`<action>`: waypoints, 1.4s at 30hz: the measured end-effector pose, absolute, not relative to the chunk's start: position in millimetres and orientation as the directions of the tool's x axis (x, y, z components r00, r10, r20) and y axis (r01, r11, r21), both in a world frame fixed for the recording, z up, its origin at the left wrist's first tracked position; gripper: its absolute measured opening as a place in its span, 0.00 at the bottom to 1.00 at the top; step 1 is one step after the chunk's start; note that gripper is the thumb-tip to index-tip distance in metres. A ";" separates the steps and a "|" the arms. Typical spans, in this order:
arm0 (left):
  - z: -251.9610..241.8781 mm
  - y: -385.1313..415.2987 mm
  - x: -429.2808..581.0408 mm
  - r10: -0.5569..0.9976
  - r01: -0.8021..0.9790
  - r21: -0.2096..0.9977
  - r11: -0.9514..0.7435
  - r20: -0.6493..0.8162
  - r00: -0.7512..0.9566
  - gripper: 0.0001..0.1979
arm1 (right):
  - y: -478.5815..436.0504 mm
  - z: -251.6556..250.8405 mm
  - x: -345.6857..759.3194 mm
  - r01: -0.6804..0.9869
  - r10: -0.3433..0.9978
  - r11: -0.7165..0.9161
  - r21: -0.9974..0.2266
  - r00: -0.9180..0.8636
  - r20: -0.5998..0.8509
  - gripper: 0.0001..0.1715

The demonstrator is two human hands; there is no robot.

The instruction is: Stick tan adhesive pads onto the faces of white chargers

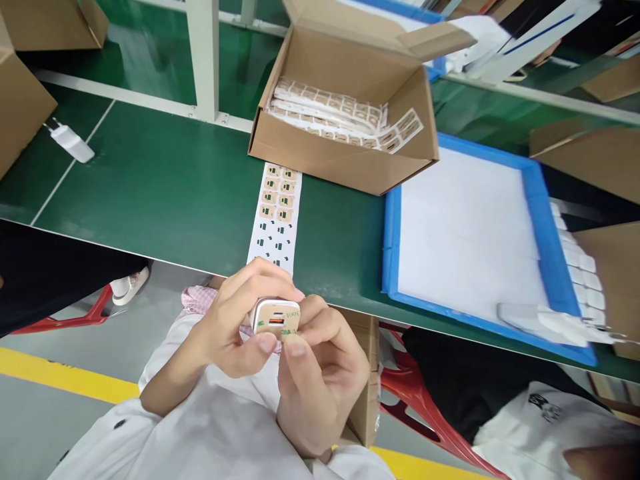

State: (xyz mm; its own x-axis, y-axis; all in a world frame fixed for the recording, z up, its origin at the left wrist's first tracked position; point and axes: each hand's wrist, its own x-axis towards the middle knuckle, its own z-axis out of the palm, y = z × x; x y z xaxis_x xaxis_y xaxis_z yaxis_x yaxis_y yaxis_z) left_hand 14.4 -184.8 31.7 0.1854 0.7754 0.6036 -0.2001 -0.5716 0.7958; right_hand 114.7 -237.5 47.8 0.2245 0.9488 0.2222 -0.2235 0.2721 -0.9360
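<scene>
A white USB charger (255, 317) is in my left hand (237, 320), with fingers over its top and thumb below. Its port end faces me, showing two ports, one with an orange inside. A tan adhesive sticker (265, 313) with green print covers that end around the ports. My right hand (320, 367) has thumb and forefinger pinched together at the sticker's lower right corner; the fingertips partly hide what lies between them. Just beyond my hands, a white sticker sheet (256, 250) lies on the green table, with tan stickers on its far part and only small dark cut-outs on its near part.
An open cardboard box (345, 163) of sticker sheets stands behind the sheet. To the right is a blue-rimmed tray (393, 247) with white chargers (545, 323) at its near corner. Another plug charger (73, 143) lies at left. Co-workers sit on both sides.
</scene>
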 end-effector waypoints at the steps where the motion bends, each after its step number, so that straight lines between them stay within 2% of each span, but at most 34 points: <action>1: 30.7 -184.5 14.7 0.771 -0.202 0.790 -0.578 0.611 0.182 0.17 | -237.6 47.7 114.7 -0.200 0.942 0.289 -0.936 0.232 0.241 0.12; 6: 25.1 -182.1 14.9 0.755 -0.178 0.775 -0.606 0.631 0.178 0.17 | -235.9 46.9 115.3 -0.109 0.927 0.314 -0.943 0.251 0.280 0.12; 14: 21.7 -180.9 16.5 0.759 -0.156 0.778 -0.609 0.629 0.171 0.18 | -234.1 47.5 116.6 -0.094 0.927 0.316 -0.944 0.242 0.286 0.11; 20: 19.7 -180.8 16.9 0.777 -0.183 0.795 -0.579 0.606 0.171 0.20 | -229.1 46.2 117.8 -0.146 0.931 0.307 -0.940 0.252 0.265 0.20; 26: 15.2 -183.7 15.6 0.818 -0.267 0.828 -0.493 0.546 0.181 0.21 | -227.8 44.8 117.6 -0.228 0.946 0.297 -0.927 0.199 0.254 0.10; 29: 13.7 -185.9 14.3 0.842 -0.303 0.848 -0.436 0.503 0.195 0.22 | -228.7 43.8 117.9 -0.201 0.936 0.318 -0.927 0.222 0.273 0.05; 30: 13.7 -186.4 14.0 0.847 -0.309 0.852 -0.422 0.492 0.200 0.22 | -229.0 43.4 118.1 -0.162 0.935 0.317 -0.935 0.216 0.280 0.07; 33: 15.0 -187.4 14.8 0.856 -0.320 0.864 -0.389 0.467 0.222 0.22 | -229.6 43.1 118.1 0.004 0.944 0.258 -0.966 0.211 0.253 0.22; 34: 15.6 -187.5 15.5 0.858 -0.329 0.865 -0.379 0.462 0.224 0.22 | -229.6 43.2 117.9 0.038 0.946 0.237 -0.971 0.219 0.239 0.24; 36: 16.5 -187.5 16.9 0.862 -0.358 0.859 -0.366 0.458 0.217 0.23 | -229.0 42.8 117.7 0.042 0.940 0.240 -0.970 0.239 0.243 0.19; 40: 16.2 -186.7 17.8 0.861 -0.346 0.856 -0.384 0.467 0.200 0.24 | -226.0 38.4 119.2 -0.054 0.931 0.302 -0.952 0.229 0.283 0.05; 42: 15.8 -186.1 17.4 0.853 -0.304 0.859 -0.412 0.481 0.204 0.26 | -224.6 35.8 120.3 -0.099 0.931 0.296 -0.950 0.254 0.264 0.04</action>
